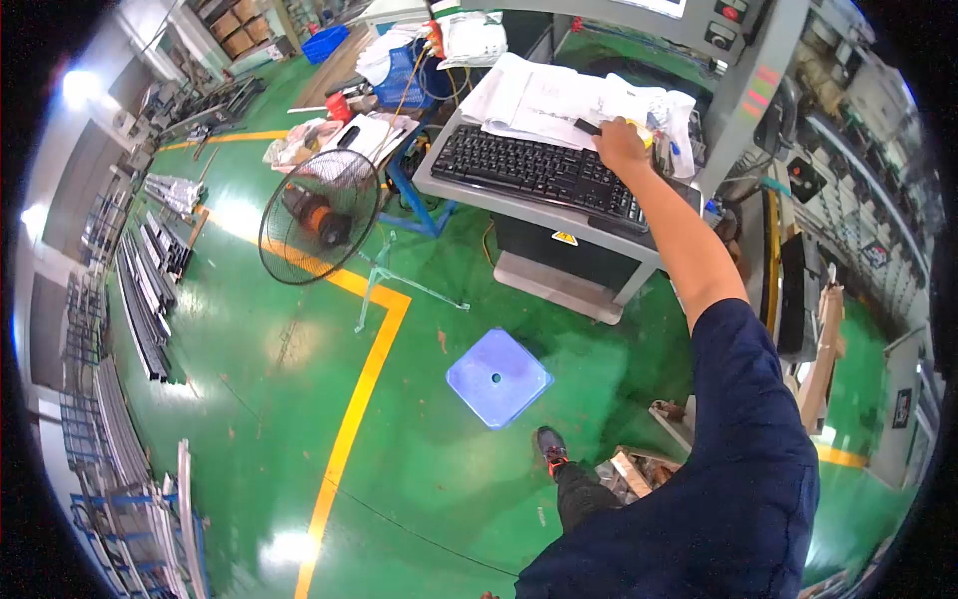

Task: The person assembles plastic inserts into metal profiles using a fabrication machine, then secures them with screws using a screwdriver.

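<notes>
While the person stands on the green floor, one dark shoe point(551, 451) shows right at the bottom, with a blue plastic stool point(498, 377) just beyond it. A yellow floor line point(359, 389) runs past the stool's left side and bends away. Further out, a pedestal fan point(319, 215) stands near that bend, left of the machine console.

Now follow the navy sleeve point(743, 419) and the bare forearm up: the right hand point(621, 147) is out over the grey keyboard shelf point(469, 195), towards its back right corner. It's closed on a short black object point(587, 127) whose end pokes out to the left; exactly what it is, I cannot tell. A black keyboard point(539, 170) lies along the shelf's front edge, just in front of the hand. Loose paper sheets point(544, 98) spread along the back edge, and the hand rests on them. Something yellow point(647, 133) sits just past the knuckles. Above, a red button point(733, 14) shows on the control panel. The left hand is out of shot.
</notes>
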`<state>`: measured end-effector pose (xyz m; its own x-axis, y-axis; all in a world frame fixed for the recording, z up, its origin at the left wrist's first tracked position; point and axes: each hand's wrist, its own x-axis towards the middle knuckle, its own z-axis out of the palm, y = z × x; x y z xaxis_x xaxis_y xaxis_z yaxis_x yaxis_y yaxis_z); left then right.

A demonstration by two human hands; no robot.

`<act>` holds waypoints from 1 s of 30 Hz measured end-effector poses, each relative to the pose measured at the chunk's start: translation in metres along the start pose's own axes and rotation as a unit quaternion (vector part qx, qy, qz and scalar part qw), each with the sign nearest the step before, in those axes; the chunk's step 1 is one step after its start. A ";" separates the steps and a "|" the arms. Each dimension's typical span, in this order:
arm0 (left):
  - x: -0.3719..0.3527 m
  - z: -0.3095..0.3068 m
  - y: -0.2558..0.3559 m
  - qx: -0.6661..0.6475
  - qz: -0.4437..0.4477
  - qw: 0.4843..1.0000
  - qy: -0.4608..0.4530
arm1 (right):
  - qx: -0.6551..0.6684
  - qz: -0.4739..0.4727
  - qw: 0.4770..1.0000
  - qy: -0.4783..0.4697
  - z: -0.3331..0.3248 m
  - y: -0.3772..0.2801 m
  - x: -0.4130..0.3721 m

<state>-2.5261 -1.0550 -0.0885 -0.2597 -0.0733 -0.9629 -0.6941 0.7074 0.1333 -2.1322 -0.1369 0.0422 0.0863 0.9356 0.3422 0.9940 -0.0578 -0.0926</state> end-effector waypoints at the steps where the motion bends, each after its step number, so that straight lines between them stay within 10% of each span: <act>1: -0.005 0.005 0.011 0.017 -0.001 1.000 0.005 | 0.041 0.004 0.999 0.000 -0.008 0.000 -0.001; 9: 0.053 -0.026 0.024 0.069 0.102 0.992 0.013 | 0.317 0.016 0.941 0.114 -0.089 -0.001 -0.099; 16: 0.149 -0.061 0.073 0.212 0.241 0.944 -0.076 | 0.528 0.098 0.830 0.150 -0.215 0.036 -0.373; 25: 0.176 -0.023 0.084 0.501 0.365 0.752 -0.223 | 0.399 0.368 0.826 0.152 -0.257 0.065 -0.907; 30: 0.078 0.027 -0.024 0.572 0.413 0.609 -0.364 | 0.586 0.511 0.618 0.115 -0.302 0.048 -1.083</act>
<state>-2.5114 -1.0589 -0.1731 0.4511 0.6759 -0.5828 0.5004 0.3492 0.7923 -2.1583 -1.2581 -0.0508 0.7702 0.5366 -0.3448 -0.3079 -0.1606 -0.9378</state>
